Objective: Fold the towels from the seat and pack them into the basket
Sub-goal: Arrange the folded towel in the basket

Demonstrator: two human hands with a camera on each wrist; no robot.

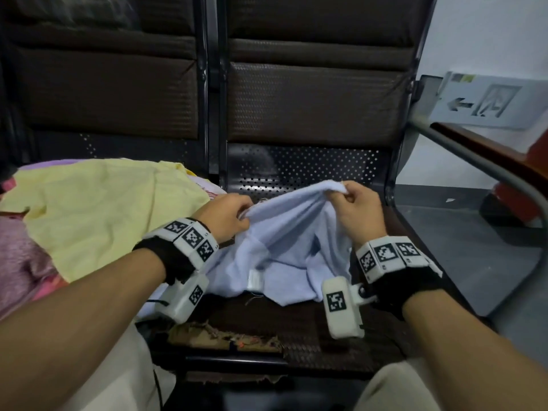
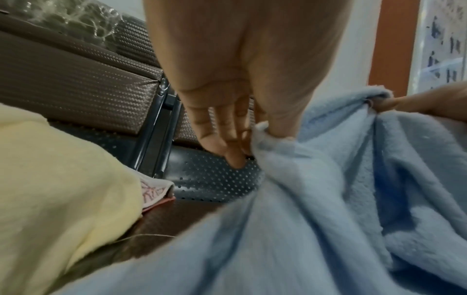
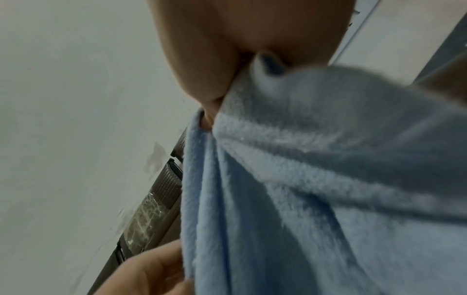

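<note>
Pinching the upper edge of the light blue towel [image 1: 284, 232], the left hand [image 1: 225, 216] grips one bunched spot between thumb and forefinger while its other fingers [image 2: 227, 137] hang loose and straight. The right hand [image 1: 357, 210] clamps the same edge farther along, thumb against curled fingers. The towel sags between them onto the dark perforated seat [image 1: 311, 170]. A small white label [image 1: 255, 279] is sewn on, its print unreadable. A yellow towel [image 1: 98, 209] lies on the neighbouring seat.

Fuzzy blue towel [image 1: 284, 247]; glossy perforated metal seat [image 1: 311, 170]
</note>
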